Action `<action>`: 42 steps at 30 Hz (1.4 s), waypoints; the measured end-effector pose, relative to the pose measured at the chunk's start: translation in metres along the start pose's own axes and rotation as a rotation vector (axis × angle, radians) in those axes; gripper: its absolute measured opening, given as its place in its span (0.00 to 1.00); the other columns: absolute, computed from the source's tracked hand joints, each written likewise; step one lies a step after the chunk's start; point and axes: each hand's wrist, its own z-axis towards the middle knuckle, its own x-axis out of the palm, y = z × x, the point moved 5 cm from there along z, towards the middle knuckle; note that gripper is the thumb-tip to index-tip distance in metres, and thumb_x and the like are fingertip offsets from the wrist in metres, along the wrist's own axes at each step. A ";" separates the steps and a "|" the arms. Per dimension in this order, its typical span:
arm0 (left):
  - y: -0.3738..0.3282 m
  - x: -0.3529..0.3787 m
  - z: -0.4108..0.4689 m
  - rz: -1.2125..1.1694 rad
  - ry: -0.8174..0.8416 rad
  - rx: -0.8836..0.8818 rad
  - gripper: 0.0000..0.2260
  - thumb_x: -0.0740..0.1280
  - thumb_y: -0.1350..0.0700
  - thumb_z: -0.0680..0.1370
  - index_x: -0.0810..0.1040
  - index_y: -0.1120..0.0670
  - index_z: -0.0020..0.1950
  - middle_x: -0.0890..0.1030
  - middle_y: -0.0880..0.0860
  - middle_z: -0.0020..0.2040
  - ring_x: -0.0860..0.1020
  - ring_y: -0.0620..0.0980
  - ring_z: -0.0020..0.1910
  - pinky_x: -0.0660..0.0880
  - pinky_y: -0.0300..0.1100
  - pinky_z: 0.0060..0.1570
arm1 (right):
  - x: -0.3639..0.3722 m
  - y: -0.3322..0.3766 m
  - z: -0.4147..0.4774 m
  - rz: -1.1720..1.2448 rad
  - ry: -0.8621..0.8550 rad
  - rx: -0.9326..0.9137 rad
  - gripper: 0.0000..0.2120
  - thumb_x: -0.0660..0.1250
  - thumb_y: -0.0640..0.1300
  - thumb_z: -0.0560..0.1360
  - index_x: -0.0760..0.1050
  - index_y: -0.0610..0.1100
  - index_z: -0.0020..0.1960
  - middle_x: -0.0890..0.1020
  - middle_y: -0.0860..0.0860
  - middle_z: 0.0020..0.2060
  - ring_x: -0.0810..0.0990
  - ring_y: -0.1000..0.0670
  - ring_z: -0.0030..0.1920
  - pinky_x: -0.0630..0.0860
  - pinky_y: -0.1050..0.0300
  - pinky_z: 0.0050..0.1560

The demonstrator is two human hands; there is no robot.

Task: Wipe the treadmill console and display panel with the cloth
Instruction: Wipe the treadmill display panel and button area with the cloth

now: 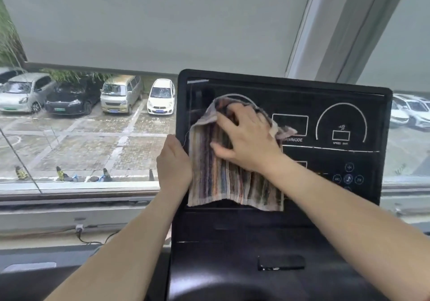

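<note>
The black treadmill display panel (pixel 337 96) stands upright in front of me, with white dial outlines and round buttons at its right. A striped multicoloured cloth (pixel 228 184) hangs over the panel's left half. My right hand (pixel 246 138) presses the cloth against the panel with spread fingers, the cloth's top bunched round the fingertips. My left hand (pixel 173 163) grips the panel's left edge, its fingers hidden behind the frame. Below the panel lies the dark console (pixel 232 242) with a small glossy slot.
Behind the panel a large window with a grey roller blind (pixel 162 21) looks down on parked cars (pixel 76 96). A window sill with a wall socket and cable (pixel 80 229) runs at the left. A white window post (pixel 325 33) rises at the right.
</note>
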 end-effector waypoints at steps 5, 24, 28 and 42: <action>0.004 0.001 0.001 -0.052 -0.006 -0.047 0.18 0.44 0.54 0.82 0.66 0.62 0.42 0.75 0.61 0.39 0.71 0.57 0.38 0.66 0.50 0.42 | -0.016 -0.033 0.028 0.134 -0.248 0.066 0.13 0.62 0.44 0.69 0.79 0.39 0.49 0.78 0.42 0.51 0.74 0.41 0.54 0.69 0.46 0.52; 0.006 0.004 0.000 -0.037 0.012 -0.049 0.18 0.43 0.52 0.83 0.67 0.52 0.39 0.74 0.52 0.35 0.71 0.45 0.36 0.63 0.45 0.40 | 0.005 -0.041 0.027 -0.069 -0.224 0.413 0.25 0.52 0.51 0.80 0.63 0.48 0.76 0.66 0.48 0.74 0.61 0.46 0.74 0.53 0.43 0.72; 0.003 0.001 0.002 0.019 0.005 0.015 0.16 0.47 0.57 0.83 0.59 0.49 0.36 0.70 0.50 0.33 0.67 0.44 0.32 0.58 0.44 0.31 | 0.029 0.052 0.048 -0.004 -0.187 0.295 0.27 0.52 0.49 0.78 0.62 0.44 0.76 0.68 0.47 0.73 0.63 0.46 0.73 0.53 0.45 0.72; 0.002 0.002 -0.003 0.021 -0.016 -0.040 0.15 0.46 0.57 0.83 0.60 0.52 0.37 0.71 0.54 0.34 0.68 0.46 0.33 0.57 0.46 0.36 | 0.023 0.014 0.034 0.013 -0.218 0.514 0.28 0.48 0.50 0.79 0.58 0.43 0.77 0.63 0.47 0.76 0.59 0.47 0.75 0.50 0.43 0.74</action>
